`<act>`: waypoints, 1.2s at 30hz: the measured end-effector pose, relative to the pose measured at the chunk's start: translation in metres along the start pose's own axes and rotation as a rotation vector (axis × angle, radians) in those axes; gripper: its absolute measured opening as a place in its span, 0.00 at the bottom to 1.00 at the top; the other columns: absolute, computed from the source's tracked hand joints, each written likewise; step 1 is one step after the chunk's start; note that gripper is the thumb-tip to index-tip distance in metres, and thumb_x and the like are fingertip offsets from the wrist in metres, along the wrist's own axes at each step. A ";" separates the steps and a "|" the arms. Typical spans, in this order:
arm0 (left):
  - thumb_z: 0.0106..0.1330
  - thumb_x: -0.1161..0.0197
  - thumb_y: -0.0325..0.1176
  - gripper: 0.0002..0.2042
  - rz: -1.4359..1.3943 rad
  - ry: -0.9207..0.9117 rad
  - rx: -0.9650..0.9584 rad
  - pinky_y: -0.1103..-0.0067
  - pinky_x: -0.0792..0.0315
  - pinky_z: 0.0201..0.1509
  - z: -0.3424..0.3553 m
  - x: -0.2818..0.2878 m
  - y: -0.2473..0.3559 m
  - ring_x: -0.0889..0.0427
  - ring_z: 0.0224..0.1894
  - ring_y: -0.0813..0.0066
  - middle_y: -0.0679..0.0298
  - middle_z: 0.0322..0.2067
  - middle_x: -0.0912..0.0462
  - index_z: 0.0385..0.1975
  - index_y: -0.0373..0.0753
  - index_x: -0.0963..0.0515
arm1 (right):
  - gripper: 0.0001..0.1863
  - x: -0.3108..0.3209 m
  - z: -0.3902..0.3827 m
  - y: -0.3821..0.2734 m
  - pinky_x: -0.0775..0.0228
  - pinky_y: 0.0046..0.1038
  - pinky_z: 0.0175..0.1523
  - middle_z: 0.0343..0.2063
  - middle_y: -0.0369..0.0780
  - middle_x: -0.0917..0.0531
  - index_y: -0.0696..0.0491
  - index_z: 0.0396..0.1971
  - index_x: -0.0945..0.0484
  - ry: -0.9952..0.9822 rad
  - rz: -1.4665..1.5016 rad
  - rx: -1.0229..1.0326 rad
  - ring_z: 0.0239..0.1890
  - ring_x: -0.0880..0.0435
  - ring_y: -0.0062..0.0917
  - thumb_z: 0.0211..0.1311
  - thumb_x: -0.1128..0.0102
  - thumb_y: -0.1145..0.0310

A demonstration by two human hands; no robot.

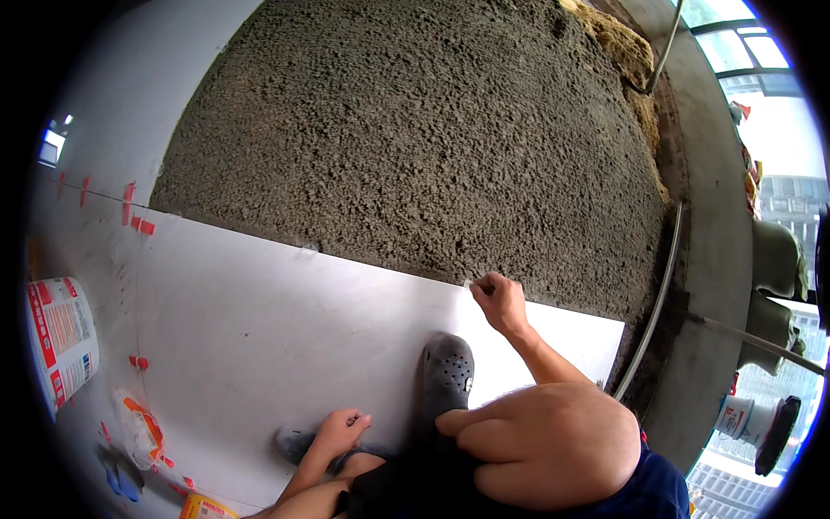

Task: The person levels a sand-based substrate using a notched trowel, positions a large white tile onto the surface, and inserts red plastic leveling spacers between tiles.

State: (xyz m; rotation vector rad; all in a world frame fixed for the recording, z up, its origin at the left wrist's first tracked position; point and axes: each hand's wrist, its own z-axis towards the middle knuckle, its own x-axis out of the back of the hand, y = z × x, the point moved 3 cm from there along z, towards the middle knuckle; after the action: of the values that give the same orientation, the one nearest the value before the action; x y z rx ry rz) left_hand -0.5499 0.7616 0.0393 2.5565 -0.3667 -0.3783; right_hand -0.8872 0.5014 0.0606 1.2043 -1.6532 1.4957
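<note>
My right hand is closed in a pinch at the far edge of a large white floor tile, on a small pale clip. A similar pale clip sits farther left along that same edge. Rough grey mortar begins right beyond the tile. Close to my body, my left hand is held low with its fingers curled in. Whether it has something small in it is hidden. My shoe, a dark clog, stands on the tile between my hands.
Red tape or markers follow the tile joints on the left. A white and red bucket stands there, near a plastic bag. To the right, a grey hose runs beside a concrete ledge. Sand lies far right.
</note>
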 end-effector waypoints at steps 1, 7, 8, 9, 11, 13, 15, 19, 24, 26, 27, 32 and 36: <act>0.70 0.38 0.42 0.16 0.005 -0.011 0.003 0.77 0.30 0.25 -0.001 -0.002 0.005 0.25 0.18 0.79 0.64 0.15 0.22 0.31 0.33 0.19 | 0.06 0.003 -0.004 0.010 0.25 0.41 0.34 0.28 0.47 0.15 0.57 0.29 0.20 0.024 -0.034 -0.012 0.27 0.18 0.47 0.59 0.40 0.70; 0.70 0.37 0.41 0.16 -0.024 0.006 -0.019 0.78 0.30 0.24 0.000 -0.005 0.010 0.25 0.17 0.80 0.65 0.15 0.23 0.31 0.32 0.19 | 0.07 -0.018 0.017 -0.003 0.22 0.39 0.32 0.27 0.41 0.15 0.49 0.30 0.19 -0.058 -0.308 -0.001 0.27 0.15 0.40 0.62 0.42 0.63; 0.70 0.37 0.41 0.16 -0.032 0.003 -0.021 0.78 0.30 0.25 0.001 -0.005 0.010 0.25 0.17 0.80 0.65 0.16 0.22 0.31 0.32 0.19 | 0.09 -0.020 0.017 -0.002 0.23 0.39 0.31 0.27 0.41 0.15 0.49 0.29 0.19 -0.047 -0.300 0.021 0.27 0.15 0.39 0.64 0.43 0.60; 0.71 0.38 0.41 0.15 -0.049 0.005 -0.015 0.79 0.30 0.25 0.002 -0.005 0.009 0.26 0.18 0.80 0.65 0.16 0.23 0.31 0.32 0.19 | 0.09 -0.022 0.016 -0.001 0.22 0.37 0.32 0.27 0.41 0.14 0.50 0.29 0.18 -0.052 -0.292 0.002 0.27 0.14 0.38 0.62 0.40 0.62; 0.72 0.38 0.39 0.15 -0.083 0.010 -0.002 0.80 0.30 0.26 0.004 -0.006 0.006 0.26 0.18 0.81 0.66 0.15 0.23 0.31 0.32 0.19 | 0.09 -0.018 0.018 -0.006 0.22 0.34 0.35 0.25 0.42 0.13 0.54 0.28 0.16 -0.063 -0.278 -0.035 0.27 0.13 0.34 0.59 0.35 0.64; 0.71 0.38 0.40 0.15 -0.067 0.014 -0.025 0.79 0.30 0.25 0.005 -0.006 0.007 0.26 0.18 0.80 0.65 0.16 0.23 0.31 0.32 0.19 | 0.08 -0.014 0.020 -0.006 0.22 0.37 0.35 0.26 0.42 0.13 0.52 0.27 0.16 -0.095 -0.233 -0.068 0.28 0.14 0.38 0.58 0.35 0.63; 0.70 0.37 0.41 0.16 -0.049 0.018 -0.025 0.78 0.30 0.25 0.005 -0.005 0.007 0.25 0.18 0.80 0.64 0.16 0.22 0.31 0.32 0.19 | 0.08 -0.012 0.023 -0.011 0.22 0.39 0.36 0.26 0.42 0.13 0.52 0.26 0.16 -0.106 -0.202 -0.069 0.29 0.14 0.40 0.58 0.35 0.63; 0.70 0.38 0.41 0.15 -0.052 0.006 0.005 0.78 0.30 0.26 0.008 -0.004 0.009 0.25 0.19 0.80 0.65 0.16 0.22 0.30 0.33 0.19 | 0.08 -0.004 0.030 -0.031 0.22 0.38 0.36 0.25 0.42 0.14 0.52 0.26 0.16 -0.062 -0.158 -0.025 0.29 0.14 0.39 0.58 0.35 0.63; 0.71 0.38 0.42 0.16 -0.044 0.019 -0.014 0.78 0.30 0.26 0.006 -0.002 0.016 0.26 0.19 0.81 0.66 0.16 0.23 0.29 0.33 0.20 | 0.08 -0.023 0.034 -0.029 0.22 0.39 0.36 0.24 0.44 0.14 0.53 0.25 0.16 -0.097 -0.161 -0.013 0.29 0.14 0.40 0.58 0.36 0.64; 0.71 0.38 0.42 0.16 -0.042 0.025 -0.004 0.78 0.30 0.26 0.003 -0.003 0.018 0.26 0.19 0.81 0.66 0.15 0.23 0.29 0.33 0.20 | 0.08 -0.021 0.032 -0.029 0.22 0.39 0.36 0.24 0.43 0.14 0.53 0.25 0.17 -0.074 -0.180 -0.016 0.29 0.14 0.40 0.57 0.36 0.65; 0.71 0.38 0.42 0.16 -0.033 0.026 -0.003 0.78 0.30 0.26 0.003 -0.003 0.017 0.25 0.19 0.80 0.65 0.15 0.23 0.29 0.33 0.20 | 0.08 -0.019 0.030 -0.029 0.22 0.39 0.36 0.24 0.43 0.14 0.52 0.24 0.17 -0.066 -0.189 -0.017 0.29 0.14 0.40 0.57 0.37 0.65; 0.70 0.38 0.42 0.16 0.005 0.038 -0.014 0.77 0.29 0.26 0.008 0.001 0.014 0.25 0.18 0.79 0.64 0.15 0.23 0.30 0.33 0.20 | 0.07 -0.028 0.033 -0.013 0.22 0.39 0.36 0.24 0.42 0.14 0.51 0.25 0.16 -0.093 -0.254 0.013 0.29 0.14 0.41 0.57 0.39 0.64; 0.70 0.38 0.42 0.16 0.004 0.054 -0.021 0.77 0.29 0.26 0.006 0.001 0.020 0.25 0.18 0.79 0.64 0.15 0.23 0.31 0.33 0.20 | 0.07 -0.012 0.032 -0.026 0.22 0.39 0.36 0.24 0.41 0.14 0.50 0.27 0.15 -0.105 -0.248 -0.015 0.28 0.14 0.40 0.58 0.38 0.63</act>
State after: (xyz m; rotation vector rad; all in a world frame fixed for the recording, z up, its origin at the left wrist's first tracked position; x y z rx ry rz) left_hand -0.5548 0.7419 0.0449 2.5397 -0.3462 -0.3097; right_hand -0.8545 0.4738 0.0556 1.4432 -1.5140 1.2846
